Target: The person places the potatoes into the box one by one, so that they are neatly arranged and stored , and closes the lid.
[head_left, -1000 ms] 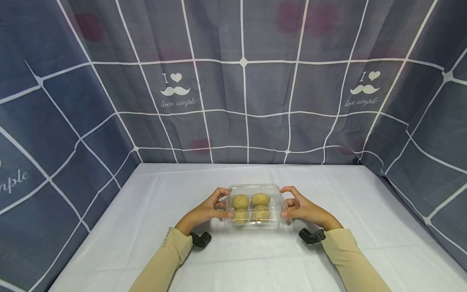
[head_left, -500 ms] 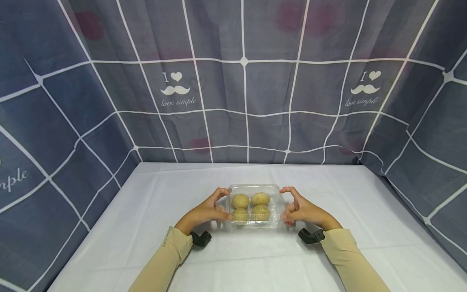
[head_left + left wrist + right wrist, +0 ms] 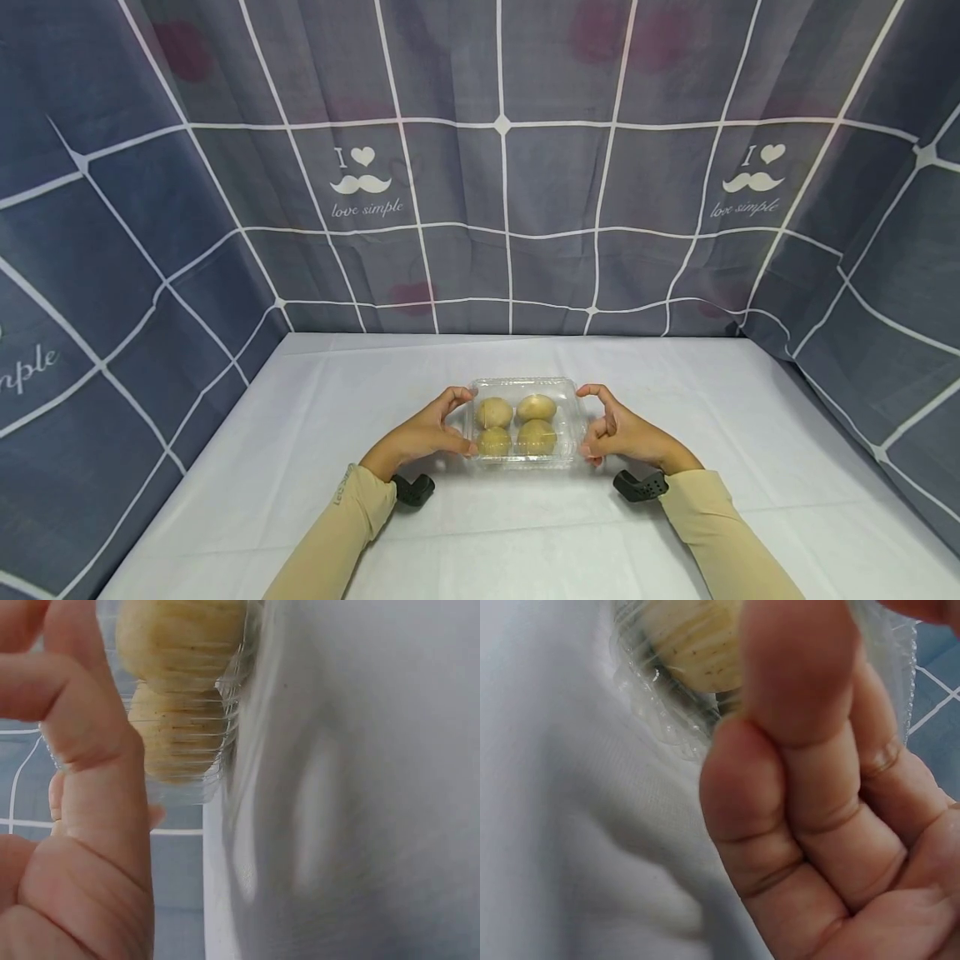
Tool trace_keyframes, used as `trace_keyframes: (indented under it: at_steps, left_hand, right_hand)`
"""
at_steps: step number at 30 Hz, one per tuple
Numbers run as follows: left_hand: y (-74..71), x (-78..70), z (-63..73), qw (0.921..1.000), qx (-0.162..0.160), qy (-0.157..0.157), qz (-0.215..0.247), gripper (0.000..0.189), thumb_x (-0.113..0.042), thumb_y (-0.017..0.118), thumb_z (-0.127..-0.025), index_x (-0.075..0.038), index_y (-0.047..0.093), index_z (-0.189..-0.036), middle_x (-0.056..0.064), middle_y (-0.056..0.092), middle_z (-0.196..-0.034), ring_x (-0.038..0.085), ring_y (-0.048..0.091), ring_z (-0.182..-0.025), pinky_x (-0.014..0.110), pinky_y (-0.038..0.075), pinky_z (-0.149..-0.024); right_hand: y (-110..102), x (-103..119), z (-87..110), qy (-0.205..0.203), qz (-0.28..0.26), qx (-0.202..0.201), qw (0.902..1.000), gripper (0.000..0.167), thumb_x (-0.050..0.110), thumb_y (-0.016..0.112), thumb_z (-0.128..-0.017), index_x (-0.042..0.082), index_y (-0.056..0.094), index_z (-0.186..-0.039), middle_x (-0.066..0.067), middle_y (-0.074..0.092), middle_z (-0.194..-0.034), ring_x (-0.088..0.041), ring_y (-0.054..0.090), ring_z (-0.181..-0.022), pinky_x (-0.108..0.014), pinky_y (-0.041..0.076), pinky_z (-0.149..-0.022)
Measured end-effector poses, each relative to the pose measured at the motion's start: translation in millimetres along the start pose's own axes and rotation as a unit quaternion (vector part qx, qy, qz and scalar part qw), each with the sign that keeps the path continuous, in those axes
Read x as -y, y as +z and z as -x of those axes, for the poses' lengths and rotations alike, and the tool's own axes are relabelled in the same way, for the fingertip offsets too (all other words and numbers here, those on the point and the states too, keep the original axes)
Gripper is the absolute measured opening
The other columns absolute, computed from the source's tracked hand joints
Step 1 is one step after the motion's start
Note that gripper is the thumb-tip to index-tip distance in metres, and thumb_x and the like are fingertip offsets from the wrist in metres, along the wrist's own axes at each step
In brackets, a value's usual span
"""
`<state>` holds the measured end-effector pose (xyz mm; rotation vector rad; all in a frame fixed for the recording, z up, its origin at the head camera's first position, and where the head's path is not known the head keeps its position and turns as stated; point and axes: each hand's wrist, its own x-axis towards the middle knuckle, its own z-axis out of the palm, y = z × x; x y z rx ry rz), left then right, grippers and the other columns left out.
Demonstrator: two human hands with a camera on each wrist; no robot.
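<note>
A clear plastic clamshell box [image 3: 525, 462] sits mid-table with its lid down over several round yellow potatoes [image 3: 536, 437]. My left hand [image 3: 427, 427] grips its left side, index finger at the far corner and thumb at the near one. On the opposite side my right hand [image 3: 633, 435] holds the box the same way, its other fingers curled by the wall. In the left wrist view, potatoes [image 3: 180, 735] show through the ribbed wall beside the fingers. The right wrist view has bent fingers [image 3: 802, 772] against the box, hiding much of a potato [image 3: 694, 645].
A white cloth [image 3: 480, 542] covers the table. Dark checked curtains [image 3: 450, 183] hang behind it and along both sides. Each wrist wears a black device, one at the left cuff [image 3: 414, 492] and one at the right cuff [image 3: 641, 485].
The box stays in place between both hands. My thumbs have slid slightly down along its near corners, and the middle fingers have drawn in. The reflections on the lid's front have lessened.
</note>
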<state>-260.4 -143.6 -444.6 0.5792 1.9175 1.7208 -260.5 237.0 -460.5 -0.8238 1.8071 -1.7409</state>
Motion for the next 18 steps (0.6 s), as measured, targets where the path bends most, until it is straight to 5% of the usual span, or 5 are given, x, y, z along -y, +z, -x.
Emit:
trace_keyframes:
  at_steps: [11,18]
  left_hand:
    - [-1.3,6.6,1.2,0.9996,-0.007,-0.014,-0.022,0.079,0.000,0.077,-0.090,0.006,0.027,-0.150,0.032,0.013,-0.175,0.010,0.066,-0.071,0.021,0.048,-0.062]
    - [0.3,14.3,8.3,0.9988,0.015,-0.011,-0.046,0.078,-0.008,0.075,-0.096,0.003,0.024,-0.153,0.034,0.011,-0.175,0.012,0.061,-0.065,0.023,0.052,-0.061]
  right_hand:
    - [3.6,5.8,1.1,0.031,0.015,-0.018,0.9993,0.082,-0.001,0.072,-0.095,0.002,0.010,-0.149,-0.002,0.071,-0.077,-0.014,0.068,-0.069,-0.028,0.060,-0.066]
    - [7.1,9.4,8.8,0.058,0.123,-0.056,0.9891,0.081,0.007,0.079,-0.096,0.000,0.024,-0.156,-0.008,0.064,-0.088,-0.017,0.064,-0.077,-0.026,0.057,-0.068]
